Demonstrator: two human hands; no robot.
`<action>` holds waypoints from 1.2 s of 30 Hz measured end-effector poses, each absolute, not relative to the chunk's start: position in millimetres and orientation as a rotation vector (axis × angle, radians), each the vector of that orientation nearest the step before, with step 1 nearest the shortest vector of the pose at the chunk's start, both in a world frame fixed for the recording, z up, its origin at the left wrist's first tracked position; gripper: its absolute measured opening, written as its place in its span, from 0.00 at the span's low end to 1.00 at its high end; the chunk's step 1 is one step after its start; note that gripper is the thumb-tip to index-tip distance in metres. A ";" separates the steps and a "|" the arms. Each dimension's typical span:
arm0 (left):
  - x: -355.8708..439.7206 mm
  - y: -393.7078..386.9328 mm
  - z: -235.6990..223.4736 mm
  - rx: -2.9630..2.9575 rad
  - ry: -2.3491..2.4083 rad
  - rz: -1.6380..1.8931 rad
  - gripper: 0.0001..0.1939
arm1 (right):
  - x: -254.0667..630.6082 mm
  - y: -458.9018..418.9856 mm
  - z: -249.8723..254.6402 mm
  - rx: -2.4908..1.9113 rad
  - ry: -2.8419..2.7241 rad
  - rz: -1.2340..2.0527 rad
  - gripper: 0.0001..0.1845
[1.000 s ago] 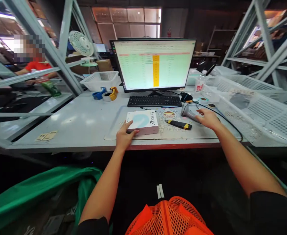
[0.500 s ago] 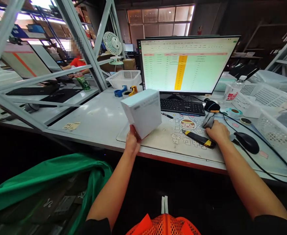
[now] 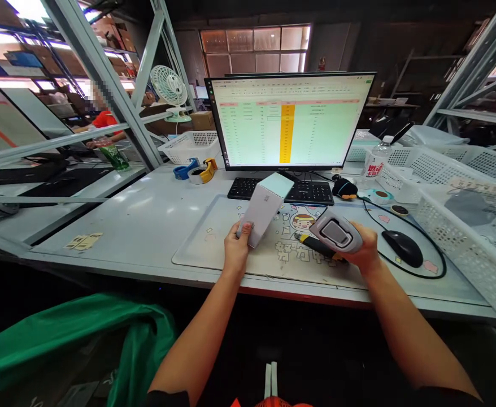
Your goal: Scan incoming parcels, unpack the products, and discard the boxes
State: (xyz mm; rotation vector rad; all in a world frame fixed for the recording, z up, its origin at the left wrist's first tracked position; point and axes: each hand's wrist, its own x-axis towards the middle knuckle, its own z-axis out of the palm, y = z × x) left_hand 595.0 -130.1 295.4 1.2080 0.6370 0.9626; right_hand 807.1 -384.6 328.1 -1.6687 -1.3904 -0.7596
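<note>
A white box (image 3: 265, 208) is tilted above the desk mat, gripped near its lower end by my left hand (image 3: 237, 244) with the thumb on its face. My right hand (image 3: 364, 246) is wrapped round a grey-and-white barcode scanner (image 3: 336, 230), raised off the desk and turned toward the box. Partly hidden beneath the scanner lies a yellow-and-black utility knife (image 3: 316, 244) on the printed mat (image 3: 214, 243). Behind the box is a black keyboard (image 3: 316, 193), below a lit monitor (image 3: 252, 135) that shows a spreadsheet.
A black mouse (image 3: 404, 247) and its looping cable lie right of my right hand. White plastic baskets (image 3: 455, 220) line the right side. Tape dispensers (image 3: 201, 171) stand at the back left. A metal frame post (image 3: 104, 85) rises at left; green cloth (image 3: 82, 328) hangs below the desk.
My right hand has lifted the scanner from the mat and turned it leftward. My left hand has rotated the box so a narrower side shows. The whole view has shifted somewhat.
</note>
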 end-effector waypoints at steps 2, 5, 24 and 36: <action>594.0 -130.9 297.0 1.272 0.649 0.978 0.42 | 807.7 -385.0 328.2 -1.544 -1.482 -0.829 0.10; 594.1 -132.2 299.6 1.316 0.676 0.992 0.40 | 810.6 -385.0 326.3 -1.558 -1.514 -0.820 0.10; 487.1 -64.6 295.9 1.967 1.049 1.129 0.31 | 873.0 -404.5 301.0 -2.623 -0.967 -0.434 0.34; 488.2 -62.8 295.1 2.101 1.177 0.782 0.47 | 936.0 -539.2 256.8 -2.589 -0.831 -0.611 0.36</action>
